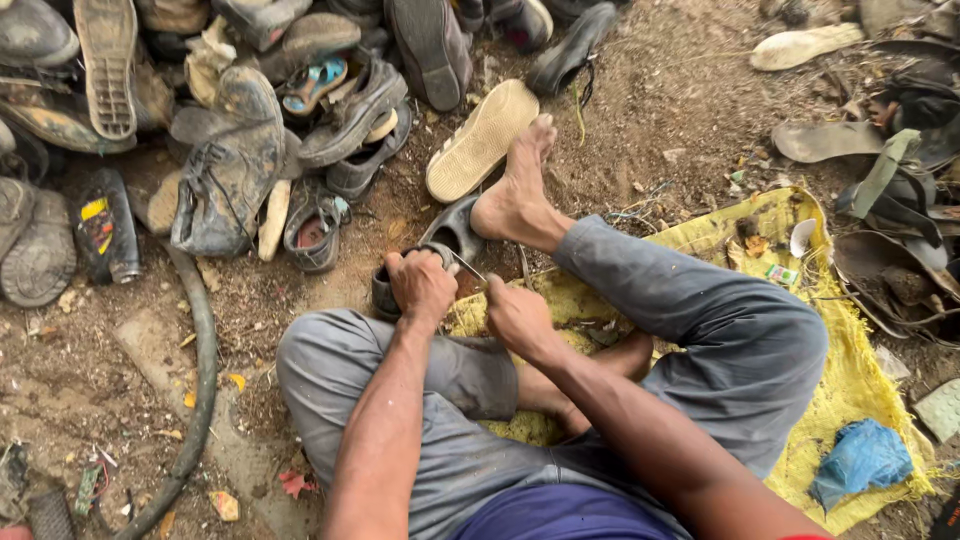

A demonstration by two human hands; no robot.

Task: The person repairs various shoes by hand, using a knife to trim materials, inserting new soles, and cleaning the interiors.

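Observation:
I sit on the ground in grey trousers with my bare foot (517, 190) stretched forward. My left hand (420, 285) grips a dark worn shoe (445, 240) that lies on the dirt against that foot. My right hand (517, 317) is closed on a thin metal tool (467, 267) whose tip points at the shoe beside my left hand. Both hands are close together above my left knee.
A heap of old shoes and soles (240, 150) fills the upper left. A pale sole (482, 140) lies by my foot. I sit on a yellow sack (850, 380) with a blue bag (862, 460). A black hose (205, 370) curves at left; sandals and straps (890, 180) lie at right.

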